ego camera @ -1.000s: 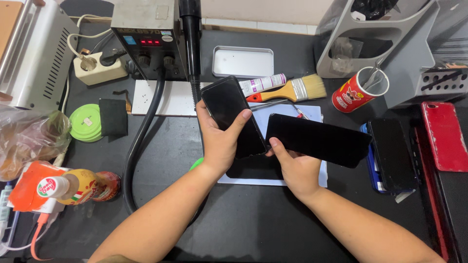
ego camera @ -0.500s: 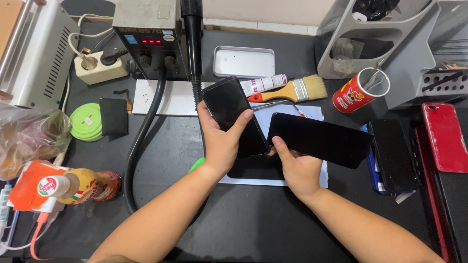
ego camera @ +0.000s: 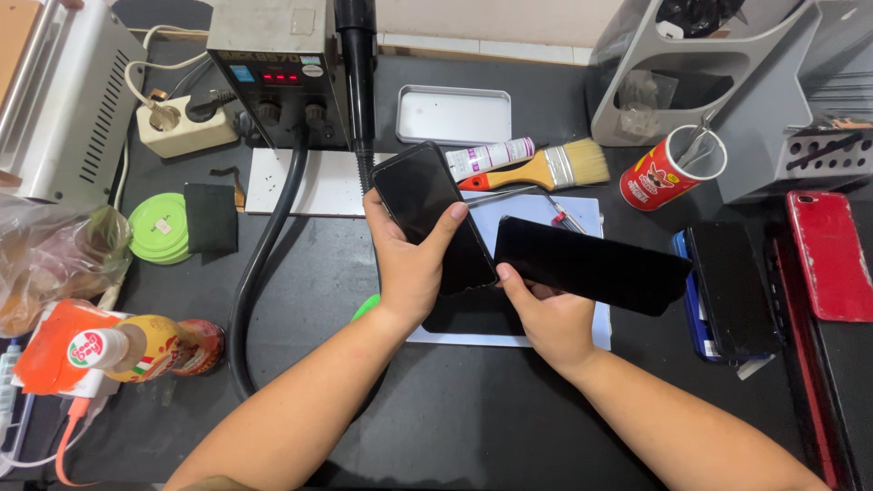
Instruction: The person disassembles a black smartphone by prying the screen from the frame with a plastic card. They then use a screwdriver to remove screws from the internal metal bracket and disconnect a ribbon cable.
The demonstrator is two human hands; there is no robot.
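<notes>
The left hand point(ego camera: 414, 273) is clenched around a black phone point(ego camera: 432, 214), thumb laid across its dark screen, holding it tilted above the white sheet point(ego camera: 582, 214) that lies on the black bench point(ego camera: 455, 409). The right hand point(ego camera: 546, 318) grips a second dark glass panel point(ego camera: 591, 265) by its left end, fingers under it and thumb on its edge, so that the panel stretches out to the right over the same sheet. The two black pieces sit just beside each other, their near corners almost meeting above the sheet's middle.

Behind the sheet lies a flat paintbrush point(ego camera: 546, 168) with an orange handle, and beside it a small white tube point(ego camera: 491, 156). Further back from the sheet rests a shallow metal tray point(ego camera: 453, 115), which looks bare inside. To the right of the sheet stands a red cylindrical can point(ego camera: 668, 168), open at the top, with metal tweezers standing in it. Beyond the can, a grey plastic organiser point(ego camera: 673, 82) holds some dark and clear bits that are too dim to tell apart.

Right of the sheet, another black phone point(ego camera: 732, 286) rests on a blue one, and a red phone point(ego camera: 832, 255) lies past those. Left of the sheet, a thick black hose point(ego camera: 264, 273) curves down from a grey hot-air station point(ego camera: 273, 64). Further left sit green round lids point(ego camera: 159, 232), a crumpled clear bag point(ego camera: 55, 259) and a small yellow bottle point(ego camera: 136, 350) lying on its side.
</notes>
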